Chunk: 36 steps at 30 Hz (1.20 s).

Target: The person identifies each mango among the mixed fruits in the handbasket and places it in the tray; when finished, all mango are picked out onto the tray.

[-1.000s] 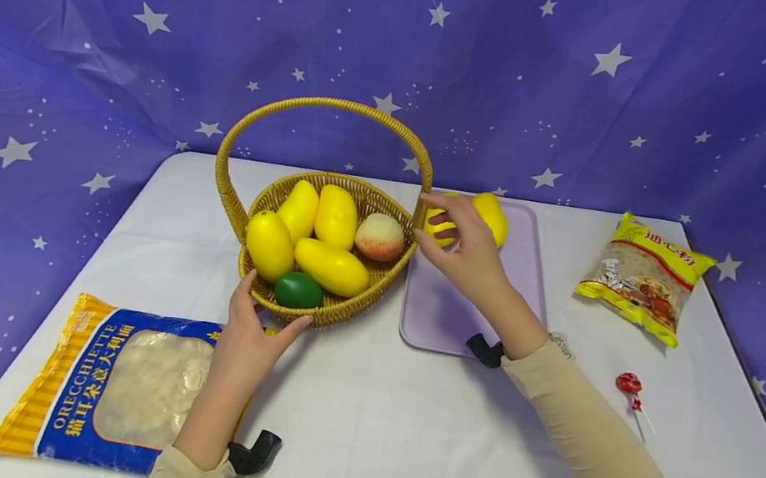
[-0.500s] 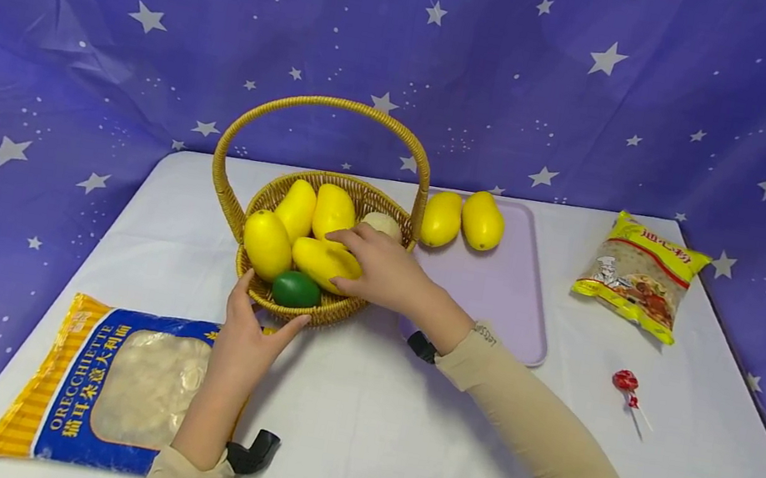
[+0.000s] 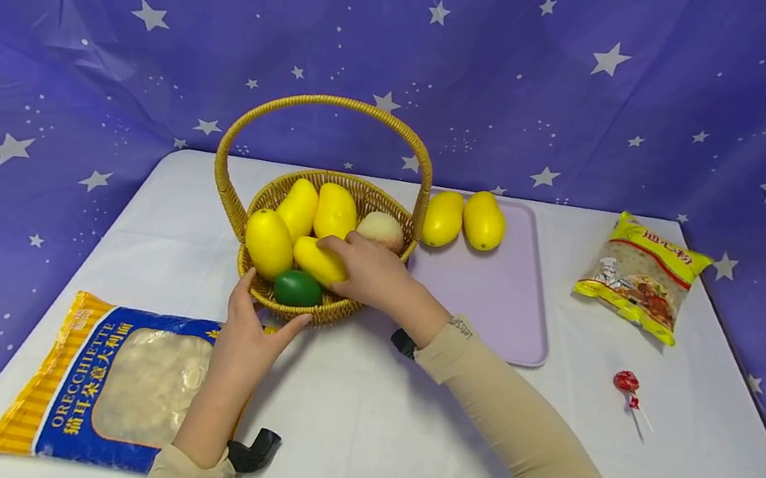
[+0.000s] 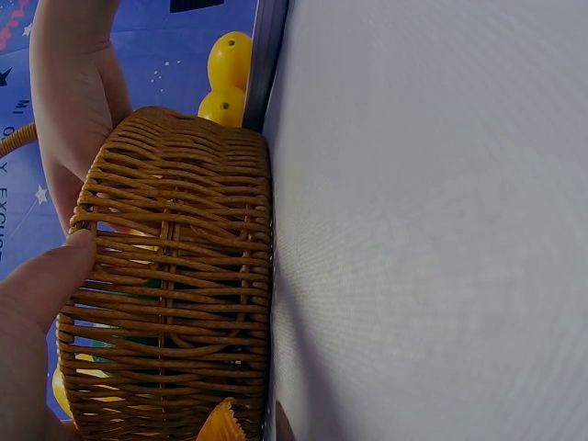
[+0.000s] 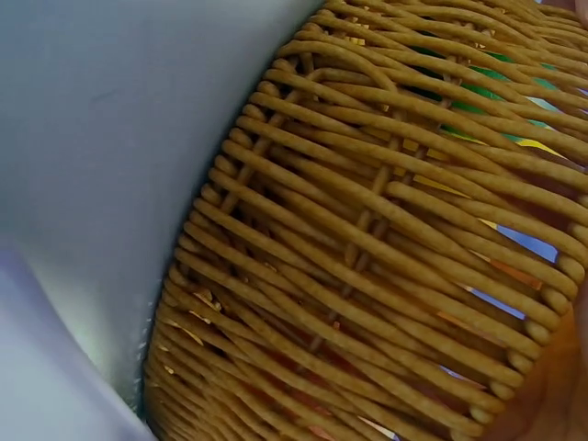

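Note:
A wicker basket [image 3: 332,317] with a tall arched handle stands at the back of the table, left of the middle. Inside it are several yellow mangoes [image 3: 270,244], a peach [image 3: 381,228] and a dark green egg-shaped fruit [image 3: 298,289]. My right hand [image 3: 380,274] reaches over the basket's right rim and grips the front mango [image 3: 318,261], hiding its right end. With thumb and fingers, my left hand [image 3: 249,342] holds the front left rim. The left wrist view shows the left thumb [image 4: 50,276] over that rim, and the right hand [image 4: 73,101] beyond.
Right of the basket lies a lilac tray [image 3: 492,312] with two mangoes [image 3: 483,221] at its back. A blue and yellow orecchiette bag [image 3: 122,390] lies partly under my left forearm. Farther right are a yellow pasta bag [image 3: 642,278] and a red lollipop [image 3: 627,382].
My right hand has moved left from the mangoes on the tray into the basket, and its fingers have closed on the front mango. The left hand stays at the rim.

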Available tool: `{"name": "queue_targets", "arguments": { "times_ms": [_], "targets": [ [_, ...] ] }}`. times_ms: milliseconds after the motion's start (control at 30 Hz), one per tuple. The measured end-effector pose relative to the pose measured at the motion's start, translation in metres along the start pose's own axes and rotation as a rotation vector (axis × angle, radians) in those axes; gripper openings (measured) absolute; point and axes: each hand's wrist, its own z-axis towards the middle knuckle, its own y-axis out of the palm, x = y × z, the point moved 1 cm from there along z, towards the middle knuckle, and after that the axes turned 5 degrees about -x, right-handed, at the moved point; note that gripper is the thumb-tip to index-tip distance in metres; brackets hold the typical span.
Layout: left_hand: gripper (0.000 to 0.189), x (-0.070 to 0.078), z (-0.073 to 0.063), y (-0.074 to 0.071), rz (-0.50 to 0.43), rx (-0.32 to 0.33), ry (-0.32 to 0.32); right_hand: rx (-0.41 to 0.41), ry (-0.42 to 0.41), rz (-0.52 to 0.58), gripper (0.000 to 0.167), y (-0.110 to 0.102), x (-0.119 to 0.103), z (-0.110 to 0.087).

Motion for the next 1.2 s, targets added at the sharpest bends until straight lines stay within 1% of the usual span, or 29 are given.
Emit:
{"name": "queue_targets", "arguments": {
  "times_ms": [167,367,433,600,700,867,1067,1200],
  "targets": [
    [0.115,0.0,0.0,0.0,-0.006,-0.002,0.007,0.011,-0.002,0.008,0.06,0.0,0.0,-0.001],
    [0.115,0.0,0.0,0.0,-0.006,0.001,0.01,0.051,-0.008,0.042,0.061,-0.003,0.0,-0.005],
    [0.114,0.0,0.0,0.0,-0.006,0.007,0.015,0.069,-0.011,0.081,0.062,-0.006,0.0,-0.007],
    [0.113,0.0,0.0,0.0,-0.002,0.011,0.024,0.112,-0.009,0.219,0.065,-0.018,-0.002,-0.014],
    [0.114,0.001,0.0,-0.001,0.0,0.01,0.017,0.137,-0.017,0.263,0.067,-0.026,-0.004,-0.021],
    [0.114,0.002,0.0,0.0,0.01,0.016,0.007,0.192,-0.034,0.326,0.068,-0.041,-0.004,-0.037],
    [0.112,0.002,0.0,0.001,0.007,0.024,0.014,0.277,-0.077,0.442,0.068,-0.06,0.002,-0.065],
    [0.111,0.002,0.0,0.0,0.004,0.027,0.022,0.335,-0.083,0.493,0.067,-0.072,0.007,-0.083]
  ]
}}
